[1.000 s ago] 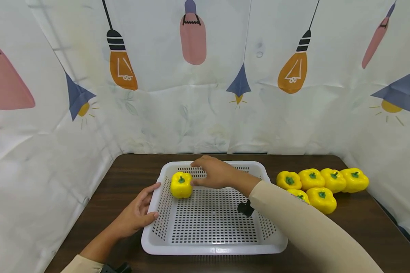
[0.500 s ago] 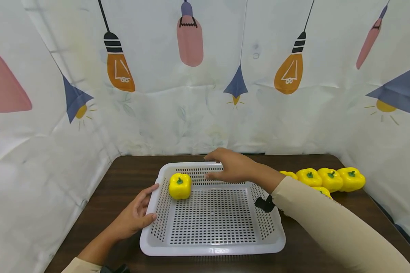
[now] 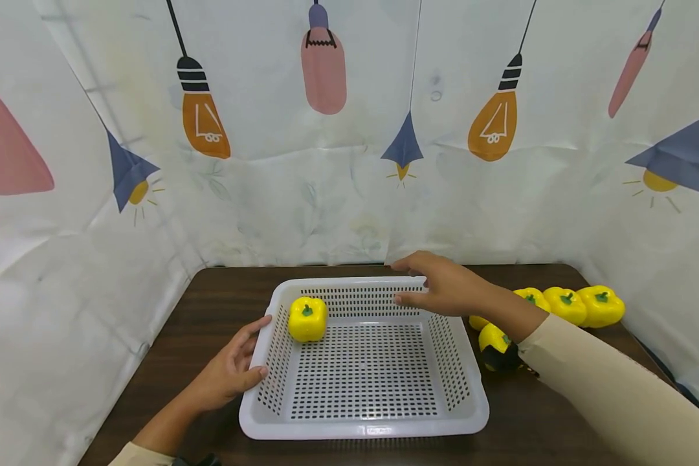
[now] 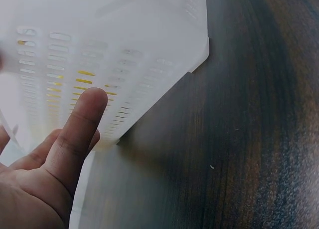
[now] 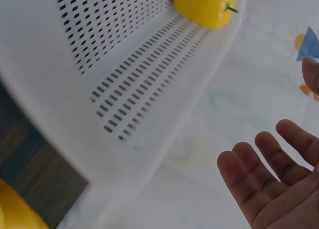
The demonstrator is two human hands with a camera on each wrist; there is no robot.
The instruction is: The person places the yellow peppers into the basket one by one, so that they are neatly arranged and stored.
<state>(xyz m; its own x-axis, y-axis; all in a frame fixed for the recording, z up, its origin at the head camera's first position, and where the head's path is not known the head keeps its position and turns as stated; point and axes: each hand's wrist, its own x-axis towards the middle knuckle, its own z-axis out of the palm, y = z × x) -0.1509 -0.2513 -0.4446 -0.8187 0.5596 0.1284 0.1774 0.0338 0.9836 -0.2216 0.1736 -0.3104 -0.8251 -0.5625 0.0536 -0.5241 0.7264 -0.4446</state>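
Observation:
A white perforated plastic basket [image 3: 364, 428] sits on the dark table. One yellow bell pepper [image 3: 307, 320] with a green stem stands upright in its back left corner. My left hand [image 3: 228, 372] rests against the basket's left side, thumb and fingertips at the rim; the left wrist view shows its fingers [image 4: 82, 121] extended along the outer wall. Over the back right part of the basket hovers my right hand [image 3: 443, 285], its fingers loosely spread and holding nothing. More yellow bell peppers [image 3: 566, 305] lie right of the basket, partly hidden by my right forearm.
The brown wood-grain table [image 3: 227, 291] reaches back to a white cloth [image 3: 303, 213] printed with lamps and bulbs, which also hangs at both sides. A black wrist strap [image 3: 501, 358] on my right arm covers part of a bell pepper.
My right hand has moved right, away from the bell pepper in the basket and toward the peppers outside. That pepper and my left hand stay in place.

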